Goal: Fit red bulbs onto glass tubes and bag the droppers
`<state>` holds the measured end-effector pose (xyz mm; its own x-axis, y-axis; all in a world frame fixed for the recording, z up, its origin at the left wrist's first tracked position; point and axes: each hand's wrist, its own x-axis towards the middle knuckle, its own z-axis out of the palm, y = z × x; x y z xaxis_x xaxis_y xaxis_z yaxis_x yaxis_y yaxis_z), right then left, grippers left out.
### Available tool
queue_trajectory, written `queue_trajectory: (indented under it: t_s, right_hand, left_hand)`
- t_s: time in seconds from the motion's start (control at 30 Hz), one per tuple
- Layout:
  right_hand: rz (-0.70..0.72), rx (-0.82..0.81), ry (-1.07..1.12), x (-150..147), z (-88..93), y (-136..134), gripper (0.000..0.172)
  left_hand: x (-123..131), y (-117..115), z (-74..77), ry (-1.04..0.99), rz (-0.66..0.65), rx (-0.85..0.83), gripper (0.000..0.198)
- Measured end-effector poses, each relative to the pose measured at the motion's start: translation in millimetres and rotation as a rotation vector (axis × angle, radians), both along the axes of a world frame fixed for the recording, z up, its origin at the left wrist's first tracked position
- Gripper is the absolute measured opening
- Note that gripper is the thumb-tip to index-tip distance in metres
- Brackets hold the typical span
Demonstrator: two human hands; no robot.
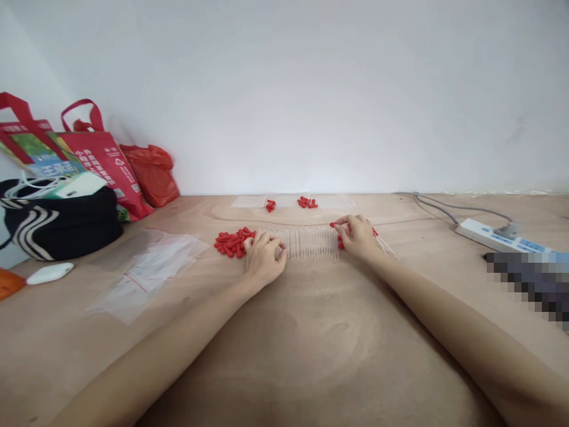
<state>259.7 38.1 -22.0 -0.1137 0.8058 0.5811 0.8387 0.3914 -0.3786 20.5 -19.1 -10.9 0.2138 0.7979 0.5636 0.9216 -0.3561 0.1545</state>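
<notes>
A row of thin pale sticks lies side by side on the wooden table in front of me. My left hand rests palm down at the row's left end, fingers bent and somewhat apart, touching the edge of a pile of small red bulb-shaped caps. I see nothing held in it, though the fingertips are partly hidden. At the row's right end, my right hand pinches a red cap between its fingertips. More red shows under that hand, and a few red-tipped sticks fan out to its right.
Clear plastic bags lie at left; others against the wall bear small groups of red caps. Carrier bags, a black pouch and a white flat object stand far left. At right is a power strip with its cable.
</notes>
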Motion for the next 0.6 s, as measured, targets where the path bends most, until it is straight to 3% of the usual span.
queue_trajectory:
  t_s: [0.17,0.3,0.6]
  right_hand:
    - [0.284,0.105,-0.145,-20,-9.2,-52,0.028]
    - [0.375,0.186,-0.315,-25,-8.5,-75,0.041]
    - [0.360,0.032,-0.094,-26,-6.4,-70,0.009]
  left_hand:
    - [23,29,5.1,0.047,0.058,-0.068,0.013]
    - [36,42,9.9,0.110,0.130,-0.138,0.018]
    - [53,62,9.3,0.138,0.190,-0.255,0.016]
